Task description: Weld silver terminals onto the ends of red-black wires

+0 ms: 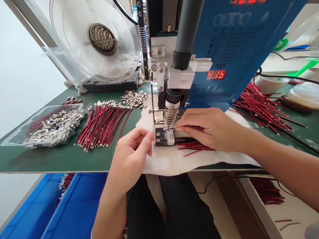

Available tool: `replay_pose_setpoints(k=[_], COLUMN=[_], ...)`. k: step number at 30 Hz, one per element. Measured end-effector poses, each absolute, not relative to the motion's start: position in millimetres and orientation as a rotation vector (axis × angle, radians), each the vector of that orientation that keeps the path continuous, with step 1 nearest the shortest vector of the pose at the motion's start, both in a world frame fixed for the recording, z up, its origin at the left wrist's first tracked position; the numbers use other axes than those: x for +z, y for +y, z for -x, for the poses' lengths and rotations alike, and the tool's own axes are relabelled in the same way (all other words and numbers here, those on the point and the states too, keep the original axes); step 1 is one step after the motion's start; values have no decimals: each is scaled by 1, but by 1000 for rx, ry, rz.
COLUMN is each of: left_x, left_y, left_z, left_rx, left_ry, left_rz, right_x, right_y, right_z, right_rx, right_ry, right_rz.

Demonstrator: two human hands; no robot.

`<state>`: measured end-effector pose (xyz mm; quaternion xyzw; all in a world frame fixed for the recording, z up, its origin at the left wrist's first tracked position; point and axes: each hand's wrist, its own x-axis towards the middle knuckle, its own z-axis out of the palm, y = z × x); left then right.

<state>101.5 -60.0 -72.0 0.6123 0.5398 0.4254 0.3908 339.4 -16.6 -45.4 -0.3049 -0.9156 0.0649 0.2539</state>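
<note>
My right hand [211, 129] pinches a red-and-black wire [171, 128] by its end, close under the tip of the soldering machine [171, 111]. Below that tip sits a small black fixture [161, 136] with a pale metal block on its right side. At the fixture's left edge is my left hand [136, 156], thumb and forefinger pressed together; anything between them is too small to make out. Several loose red-and-black wires [193, 145] lie on the white cloth [169, 162] beneath my right hand.
Left on the green table stand a clear tray of metal parts [57, 127], a wire bundle [99, 124] and a metal-part pile [134, 98]. A blue control box [224, 43] rises behind; more wires [261, 106] lie right. Blue bins [74, 205] sit below the edge.
</note>
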Motion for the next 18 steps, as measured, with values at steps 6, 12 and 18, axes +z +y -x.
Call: replay_pose_setpoints(k=[6,12,18], left_x=[-74,-73,-73], left_y=[-61,-61,-59], left_z=[-101,-101,-102], left_rx=[1087,1087,1084], left_ry=[1363,1360,1363], left_rz=[-1551,-1559,-1565], right_x=[-46,-47,-46], right_y=[-16,-16,-16], right_z=[-339,-340,-340], right_rx=[162,160,151], right_ry=[-2484,-2484,-2479], right_rz=[828,827,810])
